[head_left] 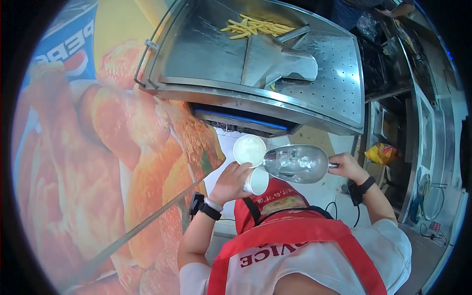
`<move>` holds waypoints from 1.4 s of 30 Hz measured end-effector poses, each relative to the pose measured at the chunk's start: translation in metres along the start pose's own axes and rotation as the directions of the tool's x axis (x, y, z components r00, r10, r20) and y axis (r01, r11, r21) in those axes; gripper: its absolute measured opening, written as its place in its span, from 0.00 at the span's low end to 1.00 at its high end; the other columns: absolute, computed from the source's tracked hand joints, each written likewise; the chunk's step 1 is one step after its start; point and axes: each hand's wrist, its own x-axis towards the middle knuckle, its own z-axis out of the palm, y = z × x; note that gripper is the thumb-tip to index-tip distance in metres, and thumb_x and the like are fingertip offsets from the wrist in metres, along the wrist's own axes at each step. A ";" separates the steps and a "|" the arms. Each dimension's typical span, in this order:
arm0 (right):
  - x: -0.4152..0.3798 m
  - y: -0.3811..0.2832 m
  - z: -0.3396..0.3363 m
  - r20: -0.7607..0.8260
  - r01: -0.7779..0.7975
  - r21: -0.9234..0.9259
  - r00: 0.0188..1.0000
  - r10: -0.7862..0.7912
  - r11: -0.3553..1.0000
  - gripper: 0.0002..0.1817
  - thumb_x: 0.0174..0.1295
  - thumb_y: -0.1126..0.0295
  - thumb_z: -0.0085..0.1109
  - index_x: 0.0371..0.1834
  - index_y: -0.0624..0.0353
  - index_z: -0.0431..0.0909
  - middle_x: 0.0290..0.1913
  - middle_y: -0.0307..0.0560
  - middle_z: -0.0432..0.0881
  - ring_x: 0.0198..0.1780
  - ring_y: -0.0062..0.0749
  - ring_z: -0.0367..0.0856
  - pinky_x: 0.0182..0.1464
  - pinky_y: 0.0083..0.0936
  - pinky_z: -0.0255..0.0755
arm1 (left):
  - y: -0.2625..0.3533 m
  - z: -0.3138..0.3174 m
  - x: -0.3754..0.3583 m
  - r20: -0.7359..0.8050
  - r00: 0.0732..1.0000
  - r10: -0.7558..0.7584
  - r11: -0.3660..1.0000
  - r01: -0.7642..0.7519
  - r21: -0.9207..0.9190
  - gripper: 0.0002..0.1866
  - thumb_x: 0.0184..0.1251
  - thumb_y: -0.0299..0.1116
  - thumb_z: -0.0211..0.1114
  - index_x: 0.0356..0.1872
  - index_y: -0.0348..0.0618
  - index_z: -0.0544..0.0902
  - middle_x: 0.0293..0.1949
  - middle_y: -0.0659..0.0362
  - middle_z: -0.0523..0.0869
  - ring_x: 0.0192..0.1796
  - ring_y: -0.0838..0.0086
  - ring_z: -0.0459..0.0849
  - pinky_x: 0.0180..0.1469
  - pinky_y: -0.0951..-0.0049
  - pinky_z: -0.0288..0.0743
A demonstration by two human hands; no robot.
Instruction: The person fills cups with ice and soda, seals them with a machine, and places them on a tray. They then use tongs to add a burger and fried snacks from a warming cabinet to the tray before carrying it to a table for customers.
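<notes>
though unclear inside, right hand's (pixel 347 166) scoop (pixel 296 164)

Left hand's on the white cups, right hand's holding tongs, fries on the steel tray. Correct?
Not tongs: the head view shows the right hand holding a metal scoop by its handle. The left hand on the white cups and the fries on the steel tray are correct.

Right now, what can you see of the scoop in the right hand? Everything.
The scoop looks like shiny metal: a broad, rounded bowl narrowing at the far end, with a short handle gripped by the right hand. It lies crosswise, handle to the right, tip at the rim of the farther white cup; I can't tell whether they touch. Bright glints hide whether it holds anything.
</notes>
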 end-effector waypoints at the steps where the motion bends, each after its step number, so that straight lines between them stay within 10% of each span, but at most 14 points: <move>1: -0.002 -0.003 -0.002 0.007 -0.037 0.033 0.999 0.036 0.999 0.10 0.42 0.70 0.60 0.30 0.59 0.79 0.23 0.52 0.77 0.25 0.44 0.76 0.28 0.28 0.69 | 0.001 0.000 0.000 -0.023 1.000 -0.018 1.000 0.018 0.016 0.34 0.30 0.38 0.71 0.46 0.43 0.72 0.47 0.58 0.72 0.41 0.62 0.71 0.44 0.66 0.67; 20: 0.034 -0.038 -0.017 0.216 0.150 -0.274 0.972 -0.092 0.950 0.12 0.45 0.63 0.60 0.33 0.55 0.77 0.25 0.52 0.78 0.28 0.46 0.77 0.32 0.36 0.71 | -0.015 0.048 -0.009 -0.293 0.882 -0.369 0.929 0.342 -0.141 0.40 0.27 0.40 0.74 0.51 0.42 0.69 0.49 0.52 0.70 0.53 0.60 0.70 0.53 0.65 0.68; 26: 0.086 0.000 0.034 0.116 0.154 -0.020 0.982 -0.151 0.988 0.13 0.48 0.63 0.61 0.33 0.58 0.77 0.24 0.52 0.78 0.26 0.45 0.77 0.29 0.33 0.69 | -0.045 0.036 -0.032 -0.416 0.763 -0.495 0.867 0.463 -0.183 0.40 0.26 0.41 0.74 0.50 0.40 0.70 0.48 0.52 0.70 0.54 0.59 0.69 0.54 0.65 0.67; 28: 0.116 0.023 0.068 0.094 0.016 0.348 0.994 -0.051 0.937 0.14 0.49 0.62 0.61 0.32 0.61 0.76 0.26 0.53 0.79 0.28 0.43 0.78 0.29 0.31 0.69 | -0.051 0.030 -0.041 -0.443 0.736 -0.512 0.856 0.479 -0.193 0.39 0.26 0.41 0.74 0.49 0.40 0.71 0.49 0.51 0.69 0.55 0.58 0.68 0.55 0.64 0.66; 30: 0.158 0.014 0.079 0.116 -0.158 0.325 0.985 0.126 0.932 0.16 0.49 0.61 0.62 0.31 0.64 0.76 0.29 0.53 0.80 0.32 0.43 0.79 0.33 0.31 0.70 | -0.061 0.026 -0.048 -0.458 0.741 -0.491 0.861 0.494 -0.124 0.39 0.27 0.42 0.75 0.48 0.39 0.71 0.48 0.50 0.70 0.53 0.56 0.70 0.52 0.64 0.69; 35: 0.287 0.071 0.156 -0.266 -0.135 -0.242 0.962 0.068 0.961 0.19 0.52 0.59 0.55 0.44 0.59 0.74 0.39 0.53 0.78 0.42 0.44 0.76 0.44 0.36 0.68 | -0.075 0.029 -0.068 -0.457 0.713 -0.532 0.832 0.540 -0.128 0.40 0.27 0.43 0.75 0.48 0.39 0.70 0.47 0.49 0.71 0.54 0.55 0.69 0.53 0.63 0.68; 36: 0.305 0.055 0.157 -0.205 -0.302 -0.222 0.944 0.258 0.927 0.22 0.53 0.59 0.54 0.49 0.58 0.71 0.52 0.59 0.71 0.55 0.50 0.67 0.54 0.38 0.62 | -0.078 0.028 -0.071 -0.456 0.701 -0.549 0.821 0.554 -0.137 0.40 0.27 0.43 0.75 0.48 0.39 0.70 0.47 0.49 0.71 0.54 0.56 0.68 0.53 0.62 0.68; 42: 0.403 0.054 0.198 -0.409 -0.354 0.021 0.851 0.331 0.935 0.27 0.52 0.56 0.56 0.54 0.58 0.67 0.56 0.56 0.68 0.60 0.45 0.62 0.59 0.30 0.56 | -0.071 0.000 -0.088 -0.465 0.636 -0.616 0.769 0.614 -0.177 0.39 0.26 0.41 0.76 0.47 0.39 0.71 0.46 0.49 0.72 0.53 0.55 0.68 0.53 0.61 0.67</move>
